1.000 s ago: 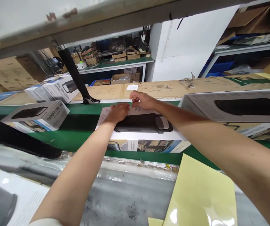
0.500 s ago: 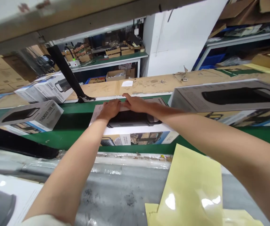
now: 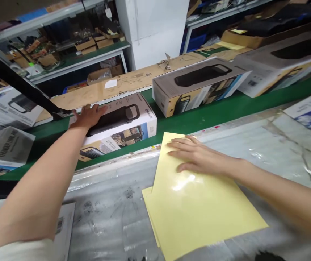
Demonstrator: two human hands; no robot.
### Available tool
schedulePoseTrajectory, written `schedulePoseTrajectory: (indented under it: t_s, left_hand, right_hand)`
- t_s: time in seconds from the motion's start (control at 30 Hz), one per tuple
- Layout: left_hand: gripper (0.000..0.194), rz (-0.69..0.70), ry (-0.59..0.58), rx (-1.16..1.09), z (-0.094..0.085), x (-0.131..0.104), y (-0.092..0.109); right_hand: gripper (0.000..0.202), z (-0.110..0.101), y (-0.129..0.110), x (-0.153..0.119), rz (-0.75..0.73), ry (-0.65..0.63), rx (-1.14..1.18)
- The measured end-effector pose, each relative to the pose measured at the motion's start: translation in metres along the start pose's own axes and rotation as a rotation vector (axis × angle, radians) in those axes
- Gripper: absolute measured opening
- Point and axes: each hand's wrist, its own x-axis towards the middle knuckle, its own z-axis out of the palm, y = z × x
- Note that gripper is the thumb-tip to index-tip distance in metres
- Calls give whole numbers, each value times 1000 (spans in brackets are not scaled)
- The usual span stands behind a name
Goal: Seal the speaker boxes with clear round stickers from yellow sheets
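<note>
My left hand (image 3: 88, 116) lies with fingers spread on the top of a printed product box (image 3: 144, 115), which shows a black speaker with a handle. That box rests on a green conveyor belt (image 3: 184, 127). Flat on the top yellow sheet (image 3: 198, 210) is my right hand (image 3: 196, 154), its fingers stretched out. Another yellow sheet (image 3: 149, 203) pokes out beneath the top one. Both sheets lie on the grey, plastic-covered worktable (image 3: 112, 217).
Along the belt stand more boxes: one just right (image 3: 201, 85), one farther right (image 3: 274, 67) and one at left (image 3: 11, 150). A black post (image 3: 22, 81) slants up at left. Beyond the belt runs a wooden ledge (image 3: 128, 78).
My right hand has left the box and come down onto the yellow sheets. My left hand stays on the box, now at its left end. The view has swung right.
</note>
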Motion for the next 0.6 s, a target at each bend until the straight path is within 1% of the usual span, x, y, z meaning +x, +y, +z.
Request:
schedulePoseTrajectory:
  t_s: [0.07, 0.1, 0.13, 0.17, 0.2, 0.23, 0.27, 0.3, 0.33, 0.37, 0.4, 0.43, 0.5, 0.57, 0.6]
  left_hand:
    - [39, -26, 206, -55, -9, -29, 30]
    - [35, -16, 314, -104, -11, -50, 50]
    - [31, 15, 391, -160, -11, -75, 70]
    - [26, 73, 407, -226, -8, -104, 91]
    - [23, 175, 339, -286, -2, -135, 109]
    - [21, 300, 206, -330, 7, -166, 124]
    - [21, 389, 64, -362, 18, -195, 135]
    - [27, 443, -75, -381, 30, -221, 141]
    - [36, 470, -198, -384, 42, -242, 144]
    - [45, 477, -287, -383, 53, -259, 142]
    - [50, 476, -339, -380, 63, -271, 139]
    - [50, 473, -355, -380, 70, -279, 134]
    - [42, 474, -314, -395, 79, -288, 122]
    - [29, 478, -253, -433, 82, -293, 113]
    - [26, 478, -237, -460, 83, -295, 109]
  right_hand:
    - [56, 11, -3, -28, 101, -40, -34]
    - [59, 14, -5, -37, 149, -33, -41]
    - [59, 16, -7, -44, 187, -20, -45]
    - [59, 16, -11, -49, 215, -2, -52]
    - [58, 16, -17, -54, 232, 21, -62]
    - [58, 14, -24, -58, 240, 43, -75]
    - [57, 13, -33, -63, 243, 65, -92]
    - [57, 12, -43, -68, 244, 87, -109]
    - [56, 11, -54, -74, 249, 108, -126]
    - [55, 11, -66, -81, 258, 133, -142]
    - [53, 11, -78, -87, 269, 159, -156]
    - [51, 11, -90, -94, 280, 184, -164]
    - [44, 13, -111, -104, 301, 228, -166]
    - [37, 14, -128, -109, 313, 264, -154]
    - [34, 14, -135, -108, 317, 278, -150]
